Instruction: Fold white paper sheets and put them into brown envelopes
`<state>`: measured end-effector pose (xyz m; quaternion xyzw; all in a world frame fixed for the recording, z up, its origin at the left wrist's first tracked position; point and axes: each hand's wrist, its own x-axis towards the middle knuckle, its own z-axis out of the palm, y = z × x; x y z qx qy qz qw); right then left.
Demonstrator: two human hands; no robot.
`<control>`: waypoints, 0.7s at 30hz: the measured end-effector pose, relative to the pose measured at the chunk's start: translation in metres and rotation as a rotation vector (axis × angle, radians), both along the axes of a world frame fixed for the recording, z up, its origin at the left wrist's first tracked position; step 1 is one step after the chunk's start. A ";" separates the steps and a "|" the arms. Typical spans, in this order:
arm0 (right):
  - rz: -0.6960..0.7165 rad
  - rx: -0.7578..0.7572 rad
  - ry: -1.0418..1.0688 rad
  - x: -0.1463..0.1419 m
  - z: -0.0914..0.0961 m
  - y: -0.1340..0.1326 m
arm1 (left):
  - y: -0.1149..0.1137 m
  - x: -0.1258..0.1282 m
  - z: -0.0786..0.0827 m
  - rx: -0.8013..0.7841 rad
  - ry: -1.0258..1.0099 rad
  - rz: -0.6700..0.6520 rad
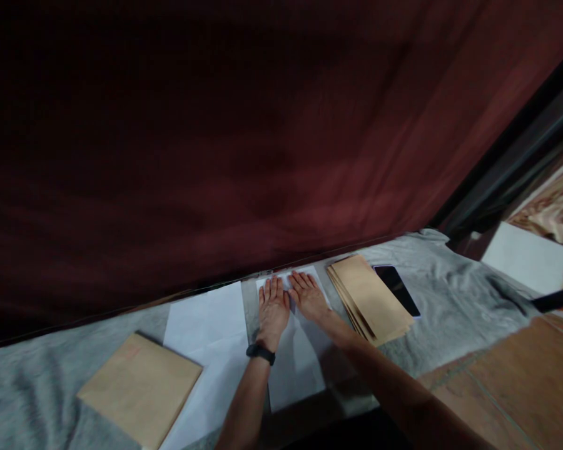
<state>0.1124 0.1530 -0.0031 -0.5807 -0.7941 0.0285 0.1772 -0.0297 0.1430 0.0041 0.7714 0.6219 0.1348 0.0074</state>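
Observation:
A white sheet of paper (293, 365) lies lengthwise in front of me on a grey cloth. Both palms rest flat on its far part, side by side. My left hand (273, 307) has its fingers stretched out, with a dark band on the wrist. My right hand (307, 297) lies close beside it, fingers extended and angled to the left. Neither hand grips anything. To the right sits a stack of brown envelopes (370, 297). On the left, more white paper (209, 334) is spread out, partly under a brown envelope stack (141, 387).
A dark phone (396, 289) lies beside the right-hand envelopes. The grey cloth (460, 300) covers the long narrow surface. A dark red curtain (272, 156) rises along its far edge. Tiled floor (511, 381) shows at lower right, with a white panel (525, 256) above it.

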 end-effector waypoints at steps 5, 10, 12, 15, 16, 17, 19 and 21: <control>-0.063 0.020 -0.002 0.001 -0.001 0.003 | 0.005 -0.004 -0.004 0.020 0.004 0.069; -0.149 0.029 -0.010 0.002 -0.006 0.002 | 0.002 -0.007 -0.009 0.088 -0.021 0.121; -0.180 0.035 -0.011 0.003 -0.008 0.001 | 0.001 -0.008 -0.010 0.089 -0.037 0.154; -0.225 0.044 -0.006 0.005 -0.011 0.000 | 0.000 -0.009 -0.010 0.080 -0.056 0.203; -0.235 0.046 -0.007 0.006 -0.012 0.000 | 0.000 -0.010 -0.010 0.080 -0.063 0.218; -0.242 0.049 -0.009 0.006 -0.013 0.000 | -0.001 -0.011 -0.010 0.081 -0.070 0.231; -0.247 0.056 -0.011 0.007 -0.014 -0.001 | -0.002 -0.013 -0.009 0.088 -0.075 0.245; -0.245 0.060 -0.005 0.008 -0.014 -0.001 | -0.006 -0.015 -0.008 0.099 -0.073 0.240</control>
